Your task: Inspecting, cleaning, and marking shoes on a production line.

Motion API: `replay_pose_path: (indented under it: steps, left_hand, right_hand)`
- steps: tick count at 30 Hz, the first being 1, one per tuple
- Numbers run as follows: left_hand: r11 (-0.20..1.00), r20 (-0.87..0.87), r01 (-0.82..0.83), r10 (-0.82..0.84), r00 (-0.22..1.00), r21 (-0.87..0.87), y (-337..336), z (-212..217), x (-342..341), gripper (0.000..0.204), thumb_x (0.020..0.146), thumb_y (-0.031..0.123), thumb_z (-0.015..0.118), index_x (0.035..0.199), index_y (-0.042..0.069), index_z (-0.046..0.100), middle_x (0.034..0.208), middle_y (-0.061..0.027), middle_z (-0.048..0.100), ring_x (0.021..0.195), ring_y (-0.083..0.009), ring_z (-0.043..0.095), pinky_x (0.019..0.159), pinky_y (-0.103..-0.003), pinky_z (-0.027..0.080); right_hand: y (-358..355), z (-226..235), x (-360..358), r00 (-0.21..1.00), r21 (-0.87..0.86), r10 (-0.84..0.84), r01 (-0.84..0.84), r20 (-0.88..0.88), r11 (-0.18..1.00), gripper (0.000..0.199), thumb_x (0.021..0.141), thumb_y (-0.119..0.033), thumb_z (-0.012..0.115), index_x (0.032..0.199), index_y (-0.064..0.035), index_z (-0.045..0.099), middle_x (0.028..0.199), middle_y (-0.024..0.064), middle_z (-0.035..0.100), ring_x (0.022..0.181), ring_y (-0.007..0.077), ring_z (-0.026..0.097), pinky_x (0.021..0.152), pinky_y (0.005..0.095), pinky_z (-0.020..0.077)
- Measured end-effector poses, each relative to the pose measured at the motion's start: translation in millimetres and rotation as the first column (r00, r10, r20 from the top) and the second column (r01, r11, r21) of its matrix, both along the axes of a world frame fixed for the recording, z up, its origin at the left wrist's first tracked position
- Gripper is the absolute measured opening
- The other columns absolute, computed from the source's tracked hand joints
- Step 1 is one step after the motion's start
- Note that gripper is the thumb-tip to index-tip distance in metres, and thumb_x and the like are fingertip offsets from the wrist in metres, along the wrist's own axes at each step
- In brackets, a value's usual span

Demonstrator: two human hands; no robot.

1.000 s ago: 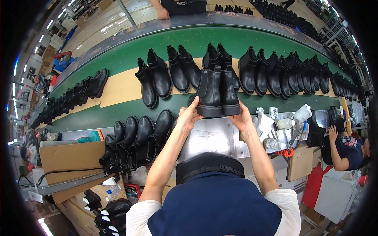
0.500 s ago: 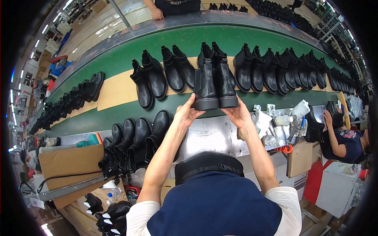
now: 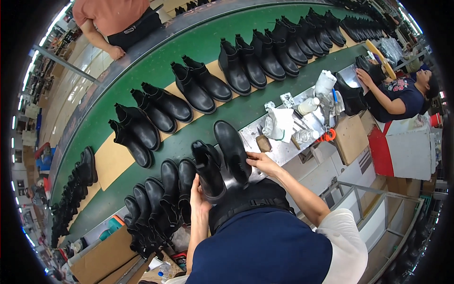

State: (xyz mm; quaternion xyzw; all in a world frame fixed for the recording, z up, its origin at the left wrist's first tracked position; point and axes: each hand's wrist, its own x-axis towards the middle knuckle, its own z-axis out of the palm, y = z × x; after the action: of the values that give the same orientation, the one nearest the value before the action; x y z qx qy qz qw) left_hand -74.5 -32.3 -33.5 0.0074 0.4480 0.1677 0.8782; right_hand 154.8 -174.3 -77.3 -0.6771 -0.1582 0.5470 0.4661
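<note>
2 boots (image 3: 231,147) in front, boot row (image 3: 232,68) beyond on the belt (image 3: 198,43), bottles (image 3: 306,137) right, cardboard (image 3: 101,258) left

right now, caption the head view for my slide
Left hand and right hand each hold a black ankle boot near a row of boots.

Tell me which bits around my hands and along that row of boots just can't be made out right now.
All in the head view:
- Left hand: some of its fingers are hidden by the boot it holds.
- Boot at the right hand: the sole of that boot faces away from the camera.
- Far end of the boot row: too small and crowded to count.
- Standing person: head cut off by the top edge.
</note>
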Motion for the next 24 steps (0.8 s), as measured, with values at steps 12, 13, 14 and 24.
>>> replay_pose_path:
  steps: [12, 13, 14, 24]
  left_hand:
    - [0.986, 0.197, -0.011, 0.044, 0.979, -0.166, -17, 29, -1, 0.038, 0.085, 0.032, 0.053, 0.106, 0.0, 0.057, 0.109, -0.0179, 0.058, 0.103, -0.0325, 0.055, 0.093, -0.046, 0.042]
    - [0.994, 0.16, 0.013, 0.005, 0.987, -0.111, -18, 30, 2, 0.039, 0.084, 0.032, 0.052, 0.11, 0.002, 0.054, 0.109, -0.0175, 0.058, 0.1, -0.0324, 0.057, 0.089, -0.05, 0.043]
    - [0.998, 0.121, 0.04, -0.033, 0.992, -0.056, -18, 29, 6, 0.041, 0.084, 0.032, 0.052, 0.113, 0.003, 0.052, 0.109, -0.0171, 0.059, 0.097, -0.0322, 0.058, 0.085, -0.055, 0.044]
    - [0.993, 0.044, -0.029, 0.034, 0.998, -0.118, 3, 40, 14, 0.044, 0.081, 0.038, 0.049, 0.107, 0.003, 0.055, 0.095, -0.0188, 0.06, 0.082, -0.0344, 0.057, 0.068, -0.045, 0.047]
  right_hand:
    - [-2, -11, 165, 0.265, -0.091, 0.048, 0.15, 0.963, 0.985, 0.035, 0.065, -0.014, 0.071, 0.099, -0.0108, 0.063, 0.099, 0.0149, 0.057, 0.099, 0.0346, 0.046, 0.088, 0.0408, 0.0389]
    - [-1, -15, 167, 0.242, -0.073, 0.04, 0.127, 0.969, 0.989, 0.035, 0.061, -0.018, 0.075, 0.094, -0.0138, 0.064, 0.094, 0.0121, 0.056, 0.099, 0.0333, 0.045, 0.085, 0.0415, 0.0398]
    - [-1, -18, 171, 0.235, -0.063, 0.032, 0.127, 0.971, 0.99, 0.035, 0.061, -0.018, 0.075, 0.094, -0.0138, 0.064, 0.094, 0.0121, 0.056, 0.099, 0.0333, 0.045, 0.085, 0.0415, 0.0398]
    - [5, 80, 154, 0.331, 0.372, -0.43, 0.224, 0.84, 0.901, 0.022, 0.081, -0.011, 0.059, 0.092, 0.0012, 0.045, 0.074, 0.0159, 0.058, 0.067, 0.0275, 0.06, 0.06, 0.0358, 0.0462]
